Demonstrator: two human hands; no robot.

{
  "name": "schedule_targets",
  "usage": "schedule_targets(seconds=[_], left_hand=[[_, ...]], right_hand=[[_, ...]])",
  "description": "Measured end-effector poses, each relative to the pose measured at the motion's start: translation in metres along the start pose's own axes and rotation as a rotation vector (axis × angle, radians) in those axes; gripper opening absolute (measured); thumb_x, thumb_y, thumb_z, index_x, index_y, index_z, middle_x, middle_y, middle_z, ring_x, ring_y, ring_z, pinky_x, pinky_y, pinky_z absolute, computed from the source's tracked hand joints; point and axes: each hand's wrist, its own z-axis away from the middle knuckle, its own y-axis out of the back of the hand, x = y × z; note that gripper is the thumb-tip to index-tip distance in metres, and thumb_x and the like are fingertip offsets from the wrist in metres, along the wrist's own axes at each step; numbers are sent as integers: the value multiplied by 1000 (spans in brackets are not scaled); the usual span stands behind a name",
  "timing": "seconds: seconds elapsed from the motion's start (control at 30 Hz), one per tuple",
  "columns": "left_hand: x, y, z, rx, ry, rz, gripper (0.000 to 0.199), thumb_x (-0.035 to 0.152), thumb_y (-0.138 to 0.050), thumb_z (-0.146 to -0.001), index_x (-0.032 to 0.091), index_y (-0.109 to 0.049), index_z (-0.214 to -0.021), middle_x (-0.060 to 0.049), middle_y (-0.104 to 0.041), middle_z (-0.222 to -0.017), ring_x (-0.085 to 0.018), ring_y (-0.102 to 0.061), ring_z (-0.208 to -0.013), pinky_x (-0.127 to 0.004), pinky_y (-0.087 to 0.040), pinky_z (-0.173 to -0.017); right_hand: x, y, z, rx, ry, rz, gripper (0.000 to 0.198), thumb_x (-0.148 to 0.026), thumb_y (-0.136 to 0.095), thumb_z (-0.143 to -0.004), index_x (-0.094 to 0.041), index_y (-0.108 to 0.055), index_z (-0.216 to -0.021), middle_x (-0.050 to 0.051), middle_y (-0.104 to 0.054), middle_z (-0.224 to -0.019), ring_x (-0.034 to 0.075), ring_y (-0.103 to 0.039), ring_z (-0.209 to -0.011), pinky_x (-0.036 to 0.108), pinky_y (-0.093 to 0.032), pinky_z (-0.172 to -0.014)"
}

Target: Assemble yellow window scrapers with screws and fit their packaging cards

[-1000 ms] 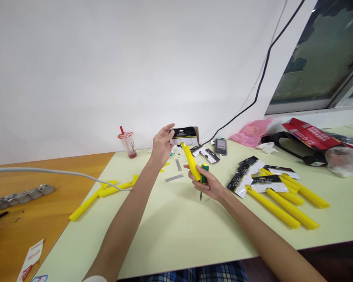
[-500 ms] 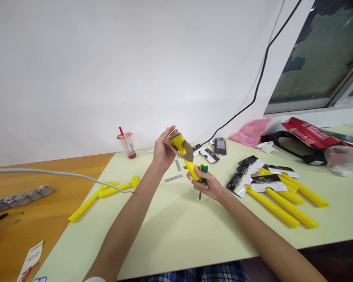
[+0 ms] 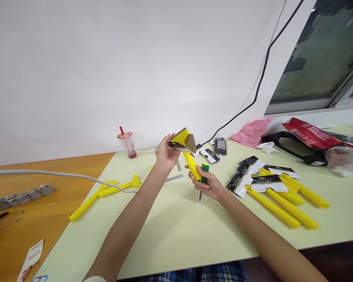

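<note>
My left hand grips a folded card sleeve around the wide head of a yellow scraper. One flap of the card stands away from the head and shows its plain brown inside. The scraper's handle slants down into my right hand, whose fingers are closed around it. A green and yellow screwdriver is held in that same hand, its shaft pointing down. Behind my left wrist, two flat metal blades lie on the pale table.
Several yellow scrapers with card sleeves are piled at right. Two bare yellow scrapers lie at left under a grey cable. A drink cup stands by the wall. Behind the pile are a pink bag and a red package.
The card sleeve and scraper head have turned in my left hand, so the card's printed side and open flap now show. My right hand keeps its hold, nearly still.
</note>
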Motion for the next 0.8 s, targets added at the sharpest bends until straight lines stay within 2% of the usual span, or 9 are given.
schedule_targets(seconds=[0.2, 0.33, 0.43, 0.53, 0.7, 0.8], left_hand=[[14, 0, 6, -151, 19, -42, 16, 38, -74, -93, 22, -70, -92, -10, -78, -105, -27, -76, -117, -40, -64, -104], [27, -11, 14, -223, 19, -66, 16, 37, -71, -97, 21, -72, -99, -12, -77, -117, -26, -73, -124, -39, -63, -107], [32, -17, 20, -246, 15, -87, 23, 43, -68, -101, 20, -73, -104, -15, -76, -128, -29, -70, -133, -44, -62, -111], [32, -17, 21, -277, 33, -128, 32, 52, -72, -99, 21, -72, -106, -16, -75, -132, -34, -69, -137, -50, -62, -112], [18, -2, 5, -298, 109, -154, 47, 66, -78, -92, 23, -73, -109, -16, -78, -128, -36, -73, -132, -55, -63, -109], [3, 15, 1, -321, 213, -128, 54, 71, -78, -90, 22, -75, -113, -17, -81, -125, -40, -75, -127, -55, -64, -104]], right_hand=[[-1, -2, 1, 49, 86, 102, 34, -44, -90, -92, -22, -66, -99, -3, -66, -90, 0, -14, -46, 21, -10, -42], [-1, -3, 1, 60, 87, 96, 40, -38, -95, -86, -26, -68, -112, -5, -65, -88, 1, -17, -46, 21, -11, -43], [-1, -4, 1, 62, 84, 86, 49, -35, -97, -84, -28, -67, -123, -5, -66, -90, 0, -19, -46, 21, -11, -43], [-2, -3, 2, 63, 81, 86, 45, -35, -96, -86, -26, -68, -120, -6, -64, -84, 0, -18, -45, 21, -11, -43], [-9, -1, 2, 145, 152, 88, 54, -33, -97, -83, -28, -69, -129, -5, -68, -90, 0, -20, -45, 21, -11, -42], [-16, 0, 1, 207, 231, 121, 61, -33, -96, -83, -28, -68, -137, -4, -69, -88, 0, -19, -45, 21, -12, -41]])
